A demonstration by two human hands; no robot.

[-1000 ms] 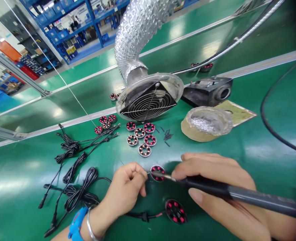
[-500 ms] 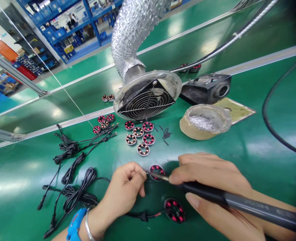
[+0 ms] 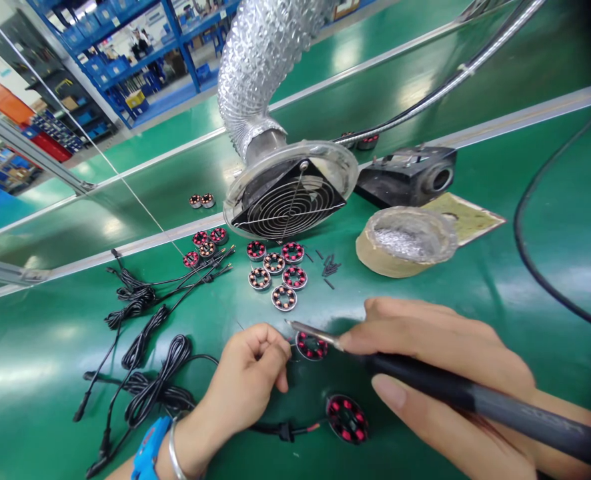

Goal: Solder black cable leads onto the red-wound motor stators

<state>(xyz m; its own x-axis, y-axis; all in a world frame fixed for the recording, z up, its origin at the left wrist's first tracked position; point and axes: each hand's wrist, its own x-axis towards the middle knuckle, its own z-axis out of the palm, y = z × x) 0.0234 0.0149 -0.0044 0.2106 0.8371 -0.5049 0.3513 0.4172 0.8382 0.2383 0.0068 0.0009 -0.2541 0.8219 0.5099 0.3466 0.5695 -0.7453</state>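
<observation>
My left hand [image 3: 255, 373] is closed in a pinch on a thin wire [image 3: 292, 345], which runs to the left edge of a motor stator [image 3: 309, 349] with red coils. The grip itself is mostly hidden behind the fingers. A soldering iron [image 3: 420, 379] lies in my right hand [image 3: 450, 347], held like a pen. Its metal tip points left, crossing above that stator's upper part in the view, close to my left fingertips. Nearer to me, a second red stator [image 3: 347, 419] rests tilted, with a black cable [image 3: 286, 431] leading toward it from the left.
Several stators [image 3: 284, 298] stand grouped beyond my hands, beside small black tube pieces [image 3: 330, 268]. Coiled black cables [image 3: 158, 380] cover the left side. A fume extractor hood [image 3: 290, 200] overhangs the back. A tape-wrapped bowl [image 3: 383, 257] and a black iron stand [image 3: 408, 177] sit right.
The soldering iron's tip has lifted off the stator's left part and moved up and away from me. My left hand keeps its pinch beside the stator. The whole view has shifted slightly.
</observation>
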